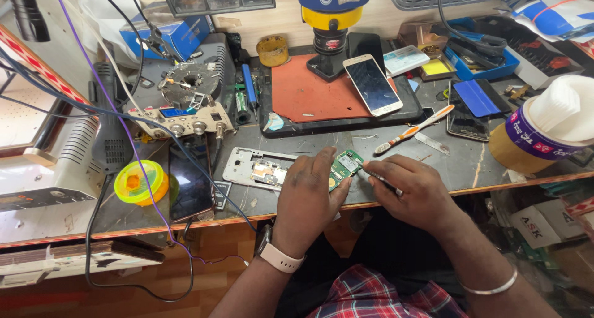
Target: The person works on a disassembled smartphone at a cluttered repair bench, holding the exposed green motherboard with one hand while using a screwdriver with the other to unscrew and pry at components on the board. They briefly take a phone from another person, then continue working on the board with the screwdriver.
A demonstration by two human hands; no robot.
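Observation:
My left hand [306,197] presses a small green circuit board [344,166] against the dark bench top near the front edge. My right hand [411,191] grips a thin metal tool [378,178] whose tip touches the board's right edge. Just left of my left hand lies a white phone frame [250,167] with its inner parts exposed. A pale watch is on my left wrist and a metal bangle on my right.
A white-and-gold phone [372,85] leans on a red mat [309,92] under a microscope stand [329,21]. A toothbrush [413,130], a dark phone [189,182], a yellow-green solder reel [137,183], a rework station [185,107] and a tissue roll [544,129] crowd the bench.

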